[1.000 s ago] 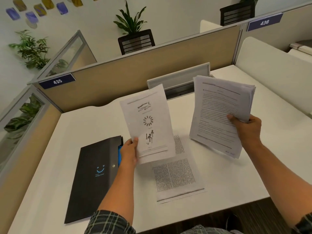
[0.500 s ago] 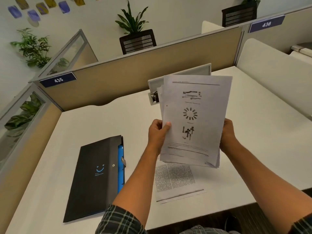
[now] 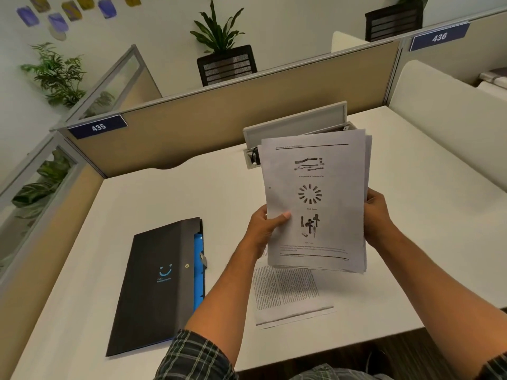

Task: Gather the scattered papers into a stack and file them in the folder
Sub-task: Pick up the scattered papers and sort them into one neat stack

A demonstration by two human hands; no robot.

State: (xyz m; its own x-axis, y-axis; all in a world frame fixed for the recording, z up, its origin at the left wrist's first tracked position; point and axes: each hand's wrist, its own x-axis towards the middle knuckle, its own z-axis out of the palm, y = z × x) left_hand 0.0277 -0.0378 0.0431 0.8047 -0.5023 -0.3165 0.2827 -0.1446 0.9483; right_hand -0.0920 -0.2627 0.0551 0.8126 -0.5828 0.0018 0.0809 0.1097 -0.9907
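The stack point(image 3: 315, 198) is pinched at both edges by the left hand point(image 3: 263, 229) and right hand point(image 3: 380, 218); if either grip loosens, uneven sheets could slip onto the surface point(image 3: 153, 198).

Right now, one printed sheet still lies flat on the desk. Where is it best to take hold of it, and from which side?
Probably its near right corner. The sheet lies flat on the desk, its far part hidden under the held stack, and the left arm crosses beside its left edge. The right hand could come from the right, slide that corner toward the desk's front edge and pinch it.
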